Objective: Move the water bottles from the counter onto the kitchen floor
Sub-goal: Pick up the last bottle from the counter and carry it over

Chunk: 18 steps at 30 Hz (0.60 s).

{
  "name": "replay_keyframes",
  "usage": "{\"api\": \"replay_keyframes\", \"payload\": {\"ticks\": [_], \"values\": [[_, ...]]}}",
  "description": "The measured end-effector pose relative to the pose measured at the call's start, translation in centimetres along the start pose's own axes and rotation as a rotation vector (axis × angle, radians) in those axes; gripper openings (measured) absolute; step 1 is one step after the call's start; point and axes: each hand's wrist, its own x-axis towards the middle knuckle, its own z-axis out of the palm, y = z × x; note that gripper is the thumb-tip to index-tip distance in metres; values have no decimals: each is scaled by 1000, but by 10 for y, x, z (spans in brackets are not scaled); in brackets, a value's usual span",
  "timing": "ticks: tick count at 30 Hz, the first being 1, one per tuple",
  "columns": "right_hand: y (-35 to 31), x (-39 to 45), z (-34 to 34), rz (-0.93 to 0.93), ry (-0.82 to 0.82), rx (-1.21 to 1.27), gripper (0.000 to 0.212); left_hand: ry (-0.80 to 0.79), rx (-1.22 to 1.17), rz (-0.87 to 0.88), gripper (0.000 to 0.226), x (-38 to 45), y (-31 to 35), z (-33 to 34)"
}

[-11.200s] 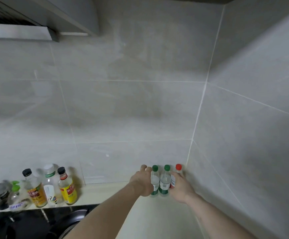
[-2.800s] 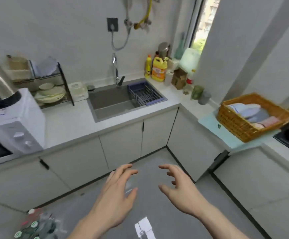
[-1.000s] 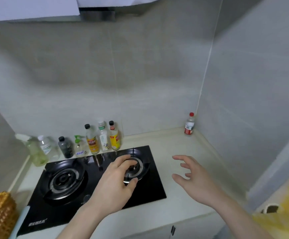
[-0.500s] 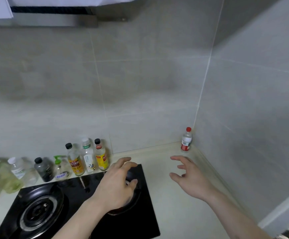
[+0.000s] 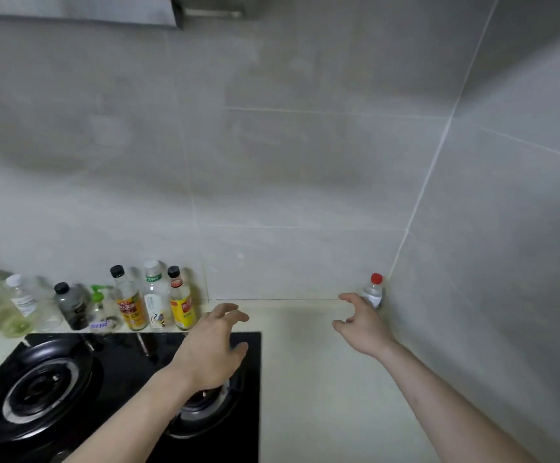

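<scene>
One water bottle (image 5: 373, 293) stands in the counter's (image 5: 308, 369) back right corner. The right hand (image 5: 363, 325), fingers spread and holding nothing, is just beside it; wrap the body low (the walls crowd it). The left hand (image 5: 213, 350) hovers open over the stove (image 5: 111, 379)

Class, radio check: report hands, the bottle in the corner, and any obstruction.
Both hands open, holding nothing. Right hand beside red-capped water bottle, not gripping. Bottle upright in wall corner on counter. Left hand over stove. Nothing between right hand and bottle.
</scene>
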Motion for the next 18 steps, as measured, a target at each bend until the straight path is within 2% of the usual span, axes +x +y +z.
{"api": "replay_keyframes", "payload": {"ticks": [5, 12, 18], "values": [[40, 57, -2, 117, -27, -34, 69, -32, -87, -122, 48, 12, 11, 25], [114, 152, 0, 264, -22, -133, 95, 25, -28, -172, 50, 7, 14, 41], [88, 179, -11, 262, 51, -292, 77, 67, 21, -215, 51, -8, -3, 26]]}}
